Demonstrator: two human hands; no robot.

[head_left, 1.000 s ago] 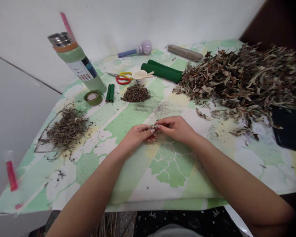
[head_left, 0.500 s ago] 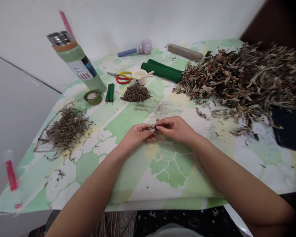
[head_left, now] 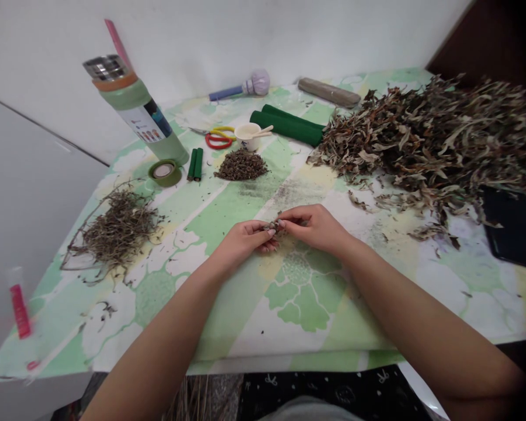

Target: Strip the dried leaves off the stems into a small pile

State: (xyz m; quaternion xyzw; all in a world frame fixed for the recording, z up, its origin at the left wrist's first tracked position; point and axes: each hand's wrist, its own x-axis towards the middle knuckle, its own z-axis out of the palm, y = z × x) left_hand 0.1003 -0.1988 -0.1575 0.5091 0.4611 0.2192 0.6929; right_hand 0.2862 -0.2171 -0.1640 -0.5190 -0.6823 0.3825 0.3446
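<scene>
My left hand and my right hand meet at the middle of the table, fingertips pinched together on a small dried leaf sprig. Both hands rest low over the green-and-white patterned cloth. A big heap of dried leaves lies to the right of my right hand. A pile of bare stems lies to the left, and a small mound of crumbled leaf bits sits beyond my hands.
At the back stand a green flask, a tape roll, two short green sticks, red-and-yellow scissors, a white cup with spoon, green rolls and a brown roll. A dark phone lies far right.
Hardly anything differs. My fingers shift slightly on the sprig; hands and objects stay in place.
</scene>
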